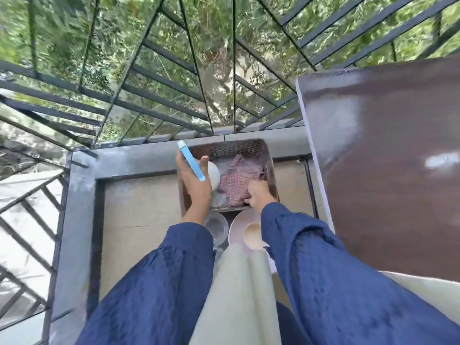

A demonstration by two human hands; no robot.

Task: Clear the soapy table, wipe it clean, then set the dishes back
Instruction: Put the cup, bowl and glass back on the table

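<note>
currently the left hand (194,179) grips a blue-and-white bottle (191,161) together with a white cup (214,176). the bottle's long axis runs diagonally, capped end pointing up and away toward the railing, lower end toward the cup; it lies across the palm between thumb and fingers, the cup pressed against the fingers on the hand's right side. both are held over the left part of a perforated metal basket (249,148).

right hand (257,192) is down inside the basket at its near right corner, fingers curled closed on a pink checked cloth (236,181) that lies crumpled across the basket floor.

just near of the basket, on the floor: a clear glass bowl (216,225) and a pale plate (240,226) with a small beige bowl (252,235) sitting on it, partly hidden by the sleeves.

surface: beige tiled floor (139,210) bordered by a grey ledge (124,161). a dark brown table (388,165) stands to the right, with whitish smears on its top. black metal railing (159,100) beyond, green foliage outside. frame is motion-blurred.
</note>
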